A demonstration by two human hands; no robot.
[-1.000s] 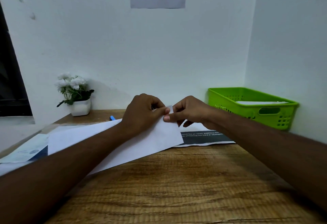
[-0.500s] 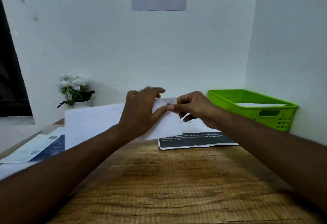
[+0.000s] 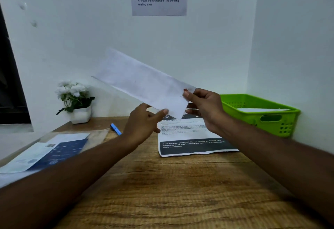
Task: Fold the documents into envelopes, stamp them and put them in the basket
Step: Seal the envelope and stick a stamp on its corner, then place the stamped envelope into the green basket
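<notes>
The envelope is now lifted off the desk and hangs tilted in the air, its far end raised to the left. The right hand pinches its near corner. The left hand has slipped to the lower edge, thumb on the face. The printed document is now uncovered.

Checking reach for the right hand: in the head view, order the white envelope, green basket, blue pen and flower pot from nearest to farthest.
1. white envelope, pinched by the right hand itself.
2. green basket, just to its right.
3. blue pen, across on the left.
4. flower pot, far left by the wall.
</notes>
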